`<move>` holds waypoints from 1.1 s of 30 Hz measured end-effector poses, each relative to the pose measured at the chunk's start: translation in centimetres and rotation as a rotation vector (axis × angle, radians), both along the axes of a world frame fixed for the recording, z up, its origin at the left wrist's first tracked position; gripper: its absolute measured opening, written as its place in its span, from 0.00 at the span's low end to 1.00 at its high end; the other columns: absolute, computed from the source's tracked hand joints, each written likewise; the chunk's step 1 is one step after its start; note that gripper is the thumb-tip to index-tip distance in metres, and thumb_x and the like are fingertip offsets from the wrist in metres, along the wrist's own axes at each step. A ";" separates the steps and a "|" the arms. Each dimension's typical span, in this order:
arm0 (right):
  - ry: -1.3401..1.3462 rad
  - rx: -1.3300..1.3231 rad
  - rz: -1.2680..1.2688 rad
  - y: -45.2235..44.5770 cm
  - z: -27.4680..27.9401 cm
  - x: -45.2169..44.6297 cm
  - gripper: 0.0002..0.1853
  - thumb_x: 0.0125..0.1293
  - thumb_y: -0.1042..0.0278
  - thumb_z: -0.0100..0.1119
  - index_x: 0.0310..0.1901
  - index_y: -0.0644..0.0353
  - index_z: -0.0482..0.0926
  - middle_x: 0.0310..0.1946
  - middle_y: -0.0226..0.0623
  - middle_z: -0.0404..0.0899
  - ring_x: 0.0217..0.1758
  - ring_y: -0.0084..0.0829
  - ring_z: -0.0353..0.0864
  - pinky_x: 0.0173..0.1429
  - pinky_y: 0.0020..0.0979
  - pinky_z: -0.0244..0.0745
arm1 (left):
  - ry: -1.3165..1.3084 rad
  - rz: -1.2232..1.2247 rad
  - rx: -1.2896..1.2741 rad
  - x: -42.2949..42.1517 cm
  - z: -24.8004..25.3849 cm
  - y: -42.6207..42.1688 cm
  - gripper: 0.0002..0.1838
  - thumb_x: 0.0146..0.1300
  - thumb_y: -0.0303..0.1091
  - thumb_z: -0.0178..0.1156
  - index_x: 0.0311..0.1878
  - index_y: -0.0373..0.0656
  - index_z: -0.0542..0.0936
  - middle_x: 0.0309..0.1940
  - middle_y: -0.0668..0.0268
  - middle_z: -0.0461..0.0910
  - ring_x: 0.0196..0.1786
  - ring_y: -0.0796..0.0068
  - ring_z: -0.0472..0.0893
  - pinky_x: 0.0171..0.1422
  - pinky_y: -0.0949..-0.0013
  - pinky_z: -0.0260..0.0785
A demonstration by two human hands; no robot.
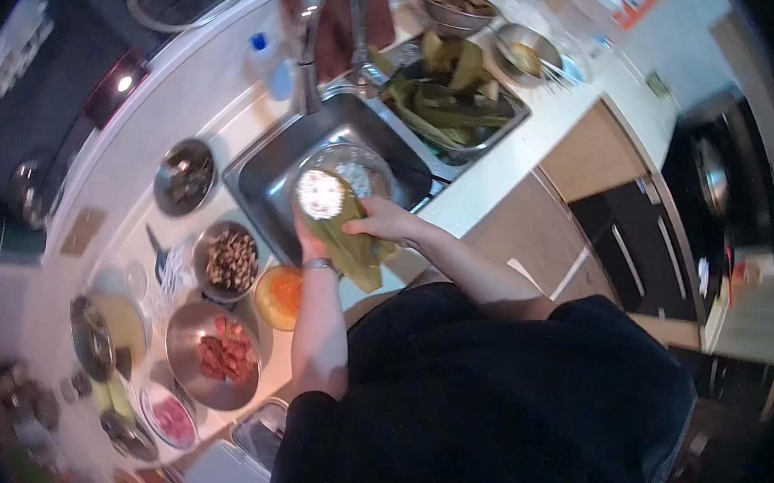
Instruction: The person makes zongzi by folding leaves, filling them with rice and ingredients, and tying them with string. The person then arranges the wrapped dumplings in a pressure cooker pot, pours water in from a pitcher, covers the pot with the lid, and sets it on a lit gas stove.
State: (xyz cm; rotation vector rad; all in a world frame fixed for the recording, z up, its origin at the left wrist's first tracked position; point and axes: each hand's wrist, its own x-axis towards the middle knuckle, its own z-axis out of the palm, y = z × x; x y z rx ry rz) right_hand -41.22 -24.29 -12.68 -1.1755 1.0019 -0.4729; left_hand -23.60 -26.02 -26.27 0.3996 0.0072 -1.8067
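Observation:
Over the front of the sink [267, 183], a green leaf [356, 255] is folded into a cone with white rice [320, 194] filling its upper end. My left hand [310, 239] wraps round the leaf's left side, partly hidden behind it. On the right side, my right hand [385, 221] grips the leaf with thumb and fingers. The leaf's tail hangs down between my forearms. Below the rice end, a metal bowl [375, 161] with water and white rice stands in the sink.
Long green leaves [449, 112] fill the right basin. Left of the sink stand bowls of brown pieces [232, 260], red meat [228, 352], orange filling [283, 295] and pink food [172, 418]. The faucet [305, 65] rises behind the sink.

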 end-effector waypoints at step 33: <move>-0.042 -0.852 -0.085 -5.1 0.9 2.9 0.20 0.49 0.67 0.73 0.45 0.62 0.81 0.49 0.37 0.77 0.59 0.39 0.70 0.64 0.38 0.64 | 0.533 0.083 0.086 -2.5 9.4 3.0 0.21 0.69 0.47 0.47 0.55 0.44 0.75 0.53 0.62 0.77 0.53 0.64 0.77 0.54 0.60 0.72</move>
